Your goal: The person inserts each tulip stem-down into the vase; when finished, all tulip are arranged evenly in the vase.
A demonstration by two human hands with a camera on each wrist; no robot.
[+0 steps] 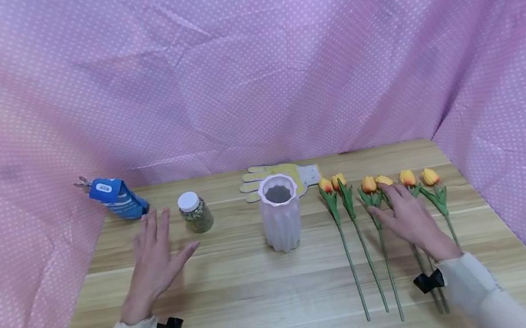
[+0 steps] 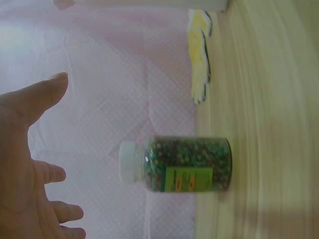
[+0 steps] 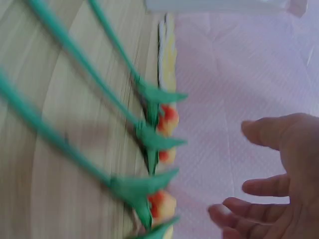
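Observation:
My left hand [image 1: 153, 263] hovers at the left with fingers spread and thumb out, holding nothing. Just beyond it stands a clear jar [image 1: 199, 217] with a white lid; the left wrist view shows green and brown granules in the jar [image 2: 189, 164] behind a green label. My right hand [image 1: 410, 220] reaches over the row of artificial tulips, fingers extended and nothing gripped. These yellow-orange tulips [image 1: 369, 185] lie with green stems toward me, some partly hidden by that hand. Between the hands a pale pink fluted vase [image 1: 282, 224] stands upright.
A yellow and white work glove [image 1: 280, 175] lies flat behind the vase. At the back left leans a blue packet [image 1: 120, 199] with something brown poking out of its top. Pink dotted cloth [image 1: 248, 73] hangs around the wooden table [image 1: 267, 314].

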